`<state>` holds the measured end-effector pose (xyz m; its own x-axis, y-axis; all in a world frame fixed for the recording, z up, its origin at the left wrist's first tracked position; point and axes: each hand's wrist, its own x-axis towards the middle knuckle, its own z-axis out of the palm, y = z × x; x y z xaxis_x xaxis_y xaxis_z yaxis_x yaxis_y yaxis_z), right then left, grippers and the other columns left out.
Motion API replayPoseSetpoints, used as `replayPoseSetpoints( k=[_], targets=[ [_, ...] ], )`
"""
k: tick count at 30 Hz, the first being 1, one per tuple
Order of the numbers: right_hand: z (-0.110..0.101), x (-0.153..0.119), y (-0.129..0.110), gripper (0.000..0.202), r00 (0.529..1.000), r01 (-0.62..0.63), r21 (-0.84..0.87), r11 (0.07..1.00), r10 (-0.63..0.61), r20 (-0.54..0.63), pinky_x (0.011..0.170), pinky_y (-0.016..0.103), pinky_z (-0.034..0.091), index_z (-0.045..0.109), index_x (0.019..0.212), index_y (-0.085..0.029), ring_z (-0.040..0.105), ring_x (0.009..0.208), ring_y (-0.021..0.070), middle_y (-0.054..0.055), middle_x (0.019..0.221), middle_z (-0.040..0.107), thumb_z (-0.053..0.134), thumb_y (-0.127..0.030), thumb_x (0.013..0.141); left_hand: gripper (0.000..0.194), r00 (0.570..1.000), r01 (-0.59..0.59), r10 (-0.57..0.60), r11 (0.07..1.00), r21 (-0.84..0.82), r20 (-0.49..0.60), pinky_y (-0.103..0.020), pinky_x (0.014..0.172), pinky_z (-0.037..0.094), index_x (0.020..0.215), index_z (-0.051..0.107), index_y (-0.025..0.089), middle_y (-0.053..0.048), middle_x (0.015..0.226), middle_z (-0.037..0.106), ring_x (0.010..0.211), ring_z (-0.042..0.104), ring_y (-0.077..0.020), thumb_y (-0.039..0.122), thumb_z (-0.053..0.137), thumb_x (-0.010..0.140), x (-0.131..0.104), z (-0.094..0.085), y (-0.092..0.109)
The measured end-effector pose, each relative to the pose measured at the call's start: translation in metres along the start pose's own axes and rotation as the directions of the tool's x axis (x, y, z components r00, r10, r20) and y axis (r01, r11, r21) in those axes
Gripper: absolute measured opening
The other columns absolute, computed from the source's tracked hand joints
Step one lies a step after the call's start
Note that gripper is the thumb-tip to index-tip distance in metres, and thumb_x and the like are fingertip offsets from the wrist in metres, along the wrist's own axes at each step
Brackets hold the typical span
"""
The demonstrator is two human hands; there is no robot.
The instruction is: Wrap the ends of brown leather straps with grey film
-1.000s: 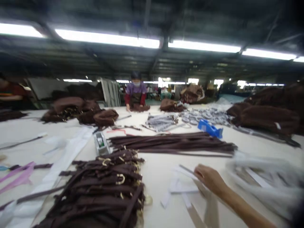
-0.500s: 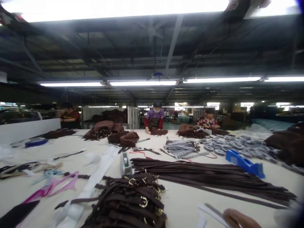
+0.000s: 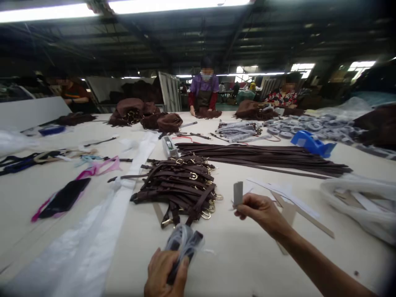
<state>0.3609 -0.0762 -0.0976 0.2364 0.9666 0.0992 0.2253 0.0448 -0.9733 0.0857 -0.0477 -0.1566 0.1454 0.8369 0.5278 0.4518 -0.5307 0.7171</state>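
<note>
- Head view: left grip at six o'clock is wrapping round a film-covered dark bundle, apparently to stop it loosening.
- Right grip at four o'clock is pinching a small grey piece by its lower end, probably leaving its face free.
- Buckled brown straps are lying at twelve o'clock from the bundle, seemingly within easy reach.
- Bundle is looking cloudy, creased; grey piece, flat.

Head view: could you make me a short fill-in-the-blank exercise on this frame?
1. The hand holding the wrapped bundle is the person's ____.
2. The right hand pinches a strip coloured ____.
3. The buckles on the brown straps are coloured ____.
Missing words: left; grey; gold.
</note>
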Motion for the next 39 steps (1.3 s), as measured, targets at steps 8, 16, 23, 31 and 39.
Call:
replayPoseSetpoints(
  k=[8, 16, 23, 31, 39],
  targets=[
    [0.048, -0.015, 0.022, 0.015, 0.724, 0.687, -0.318, 0.654, -0.653, 0.221, 0.079, 0.025, 0.054, 0.059, 0.093, -0.018, 0.063, 0.094, 0.0161, 0.011, 0.104, 0.064, 0.052, -0.01, 0.084, 0.029, 0.818, 0.575, -0.531, 0.765, -0.29, 0.221, -0.019, 0.05, 0.031, 0.075, 0.066, 0.015, 0.003, 0.058, 0.047, 0.055, 0.039, -0.0091, 0.044, 0.062, 0.076, 0.023, -0.025, 0.03],
    [0.064, -0.027, 0.024, 0.014, 0.631, 0.775, -0.34, 0.533, -0.685, 0.363, 0.07, 0.026, 0.051, 0.057, 0.096, -0.019, 0.063, 0.086, 0.0164, 0.011, 0.099, 0.065, 0.047, -0.014, 0.088, 0.03, 0.797, 0.604, -0.56, 0.736, -0.306, 0.225, -0.021, 0.056, 0.038, 0.088, 0.069, 0.014, 0.001, 0.064, 0.058, 0.06, 0.047, -0.0119, 0.04, 0.059, 0.078, 0.024, -0.024, 0.033],
    [0.073, -0.035, 0.024, 0.013, 0.658, 0.689, -0.68, 0.25, -0.608, 0.444, 0.051, 0.028, 0.027, 0.058, 0.084, -0.016, 0.038, 0.052, 0.0119, -0.002, 0.055, 0.046, 0.048, -0.009, 0.086, 0.025, 0.869, 0.494, -0.476, 0.852, -0.176, 0.133, -0.027, 0.079, 0.045, 0.092, 0.069, 0.017, -0.004, 0.09, 0.068, 0.086, 0.061, -0.0198, 0.036, 0.059, 0.08, 0.026, -0.027, 0.035],
    [0.097, -0.033, 0.012, 0.021, 0.603, 0.72, -0.667, 0.194, -0.651, 0.462, 0.055, 0.03, 0.027, 0.06, 0.082, -0.011, 0.037, 0.058, 0.0152, 0.003, 0.06, 0.05, 0.04, -0.006, 0.089, 0.027, 0.809, 0.587, -0.534, 0.756, -0.29, 0.247, -0.033, 0.097, 0.04, 0.098, 0.069, 0.018, -0.006, 0.111, 0.066, 0.107, 0.057, -0.0228, 0.036, 0.057, 0.083, 0.022, -0.013, 0.036],
    [0.097, -0.034, 0.027, 0.018, 0.658, 0.661, -0.705, 0.26, -0.652, 0.377, 0.055, 0.03, 0.029, 0.06, 0.084, -0.013, 0.041, 0.059, 0.0146, 0.002, 0.063, 0.051, 0.043, -0.011, 0.09, 0.022, 0.834, 0.549, -0.5, 0.796, -0.257, 0.232, -0.035, 0.105, 0.031, 0.094, 0.07, 0.02, -0.006, 0.131, 0.053, 0.123, 0.046, -0.0248, 0.035, 0.058, 0.082, 0.013, -0.01, 0.033]
  ],
)
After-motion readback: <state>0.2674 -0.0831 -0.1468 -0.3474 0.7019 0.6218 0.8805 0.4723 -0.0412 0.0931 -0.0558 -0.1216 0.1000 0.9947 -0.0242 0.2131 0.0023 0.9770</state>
